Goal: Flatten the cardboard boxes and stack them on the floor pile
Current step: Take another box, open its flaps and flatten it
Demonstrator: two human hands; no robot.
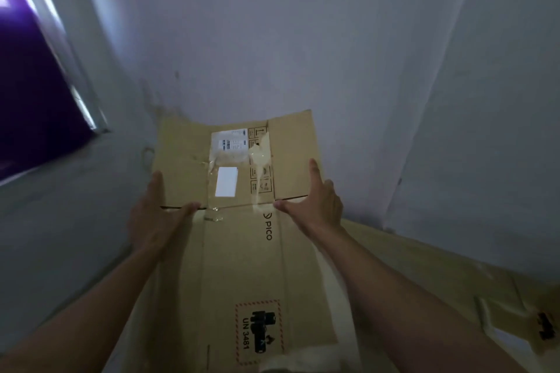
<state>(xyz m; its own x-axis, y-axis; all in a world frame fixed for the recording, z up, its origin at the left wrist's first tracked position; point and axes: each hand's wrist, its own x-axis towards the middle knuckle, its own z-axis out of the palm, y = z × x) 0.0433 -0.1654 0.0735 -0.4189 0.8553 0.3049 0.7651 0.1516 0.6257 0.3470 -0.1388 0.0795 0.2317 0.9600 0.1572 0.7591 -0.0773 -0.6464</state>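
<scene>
Dim room, pale grey walls meeting in a corner, purple curtain far left. Flattened brown cardboard box with white labels, PICO print and shiny tape, gripped at its fold line — left hand and right hand pinching opposite edges. More flat cardboard underneath, lower right.

Tan cardboard box with white labels, black print, red-hatched warning mark.

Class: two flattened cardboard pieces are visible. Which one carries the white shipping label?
The flattened box held by both hands, printed PICO; the cardboard at lower right shows no such label.
</scene>
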